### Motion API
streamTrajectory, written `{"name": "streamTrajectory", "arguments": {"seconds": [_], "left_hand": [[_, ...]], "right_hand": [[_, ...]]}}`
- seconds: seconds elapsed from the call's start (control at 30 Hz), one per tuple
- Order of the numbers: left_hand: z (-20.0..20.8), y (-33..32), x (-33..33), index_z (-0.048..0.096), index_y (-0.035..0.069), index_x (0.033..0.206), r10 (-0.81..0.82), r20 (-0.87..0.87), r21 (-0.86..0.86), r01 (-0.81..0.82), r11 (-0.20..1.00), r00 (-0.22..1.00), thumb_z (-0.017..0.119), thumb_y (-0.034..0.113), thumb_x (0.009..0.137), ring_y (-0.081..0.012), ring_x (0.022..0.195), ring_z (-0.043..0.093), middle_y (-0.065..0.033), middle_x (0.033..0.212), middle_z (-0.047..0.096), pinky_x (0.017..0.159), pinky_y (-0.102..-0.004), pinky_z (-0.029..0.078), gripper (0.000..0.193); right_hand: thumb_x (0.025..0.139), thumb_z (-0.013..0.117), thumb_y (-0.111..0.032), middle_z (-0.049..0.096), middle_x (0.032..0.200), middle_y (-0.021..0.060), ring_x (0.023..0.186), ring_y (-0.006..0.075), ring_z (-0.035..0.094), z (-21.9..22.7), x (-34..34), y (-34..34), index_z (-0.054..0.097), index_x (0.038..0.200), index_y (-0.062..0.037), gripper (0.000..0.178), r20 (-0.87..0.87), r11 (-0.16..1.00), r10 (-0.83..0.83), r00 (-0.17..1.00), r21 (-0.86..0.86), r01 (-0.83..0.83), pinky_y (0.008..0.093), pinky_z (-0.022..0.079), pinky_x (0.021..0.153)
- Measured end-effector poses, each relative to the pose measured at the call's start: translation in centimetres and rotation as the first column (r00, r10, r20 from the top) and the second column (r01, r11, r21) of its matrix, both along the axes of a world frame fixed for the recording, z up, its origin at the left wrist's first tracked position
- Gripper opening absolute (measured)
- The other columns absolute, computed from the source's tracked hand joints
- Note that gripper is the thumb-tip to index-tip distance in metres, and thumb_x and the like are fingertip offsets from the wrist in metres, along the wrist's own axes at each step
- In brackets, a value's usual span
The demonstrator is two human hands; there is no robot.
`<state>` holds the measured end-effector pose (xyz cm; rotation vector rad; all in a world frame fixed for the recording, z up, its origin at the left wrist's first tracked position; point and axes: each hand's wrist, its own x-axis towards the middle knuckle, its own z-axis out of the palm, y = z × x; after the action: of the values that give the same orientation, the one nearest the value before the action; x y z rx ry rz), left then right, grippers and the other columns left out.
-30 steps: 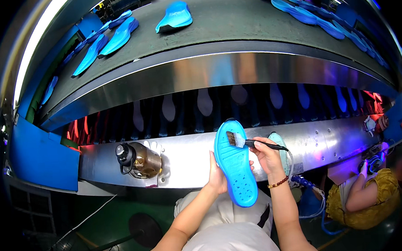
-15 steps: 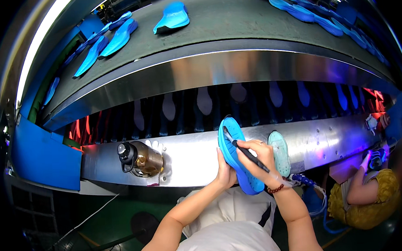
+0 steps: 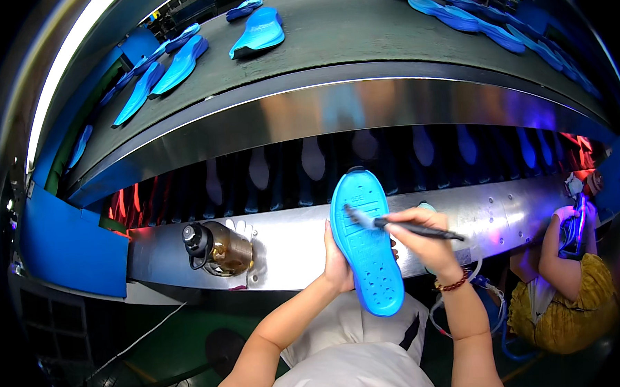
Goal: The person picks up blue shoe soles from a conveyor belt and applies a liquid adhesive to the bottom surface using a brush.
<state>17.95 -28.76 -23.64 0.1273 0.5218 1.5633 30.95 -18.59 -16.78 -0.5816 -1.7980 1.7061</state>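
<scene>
My left hand point(image 3: 337, 265) is closed along the left edge of a bright blue shoe sole point(image 3: 370, 267), holding it up over the metal ledge. The sole's grooved, holed face is turned toward me, its dark-tipped end pointing away. Between the fingers of my right hand point(image 3: 428, 240) is a brush point(image 3: 433, 231) with a black handle. Its pale bristles meet the upper part of the sole and look blurred. Behind my right hand, only the tip of a pale green sole point(image 3: 427, 206) shows on the ledge.
A brown bottle with a black lid point(image 3: 226, 248) stands on the metal ledge point(image 3: 298, 246) at left, a white glove-like item point(image 3: 240, 228) beside it. Beyond, blue soles point(image 3: 258, 31) lie on a dark green belt point(image 3: 345, 36). A co-worker in yellow point(image 3: 564, 307) sits at right.
The blue sole has turned to face me more fully. My right hand has moved right, and the brush now lies more level across the sole. The co-worker's arms have shifted.
</scene>
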Motion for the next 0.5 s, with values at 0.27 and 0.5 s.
{"name": "streamTrajectory", "arguments": {"seconds": [0.27,0.5], "left_hand": [[1.6,-0.5,-0.5,0.04,0.006,0.125,-0.047,-0.058,0.091,0.052,0.994,0.997,0.005,0.073,0.077,-0.0292,0.094,0.057,-0.0183,0.106,0.056,0.084,-0.0417,0.046,0.089],[2.6,0.4,-0.8,0.045,0.002,0.116,0.084,-0.068,0.232,-0.066,0.97,0.994,0.003,0.079,0.07,-0.0283,0.083,0.059,-0.0198,0.094,0.058,0.075,-0.0395,0.049,0.099]], "right_hand": [[0.076,0.062,0.002,0.064,0.08,0.0118,0.071,0.0161,0.063,-0.3,0.8,0.2,0.064,0.091,0.0033,0.015,-0.121,0.997,0.074,0.99,0.017,-0.072,0.0262,0.052,0.066],[0.068,0.065,0.003,0.065,0.087,0.014,0.079,0.0179,0.062,1.3,2.4,-0.6,0.065,0.085,0.0043,0.016,-0.105,0.943,0.316,0.943,-0.076,-0.325,0.0277,0.048,0.073]]}}
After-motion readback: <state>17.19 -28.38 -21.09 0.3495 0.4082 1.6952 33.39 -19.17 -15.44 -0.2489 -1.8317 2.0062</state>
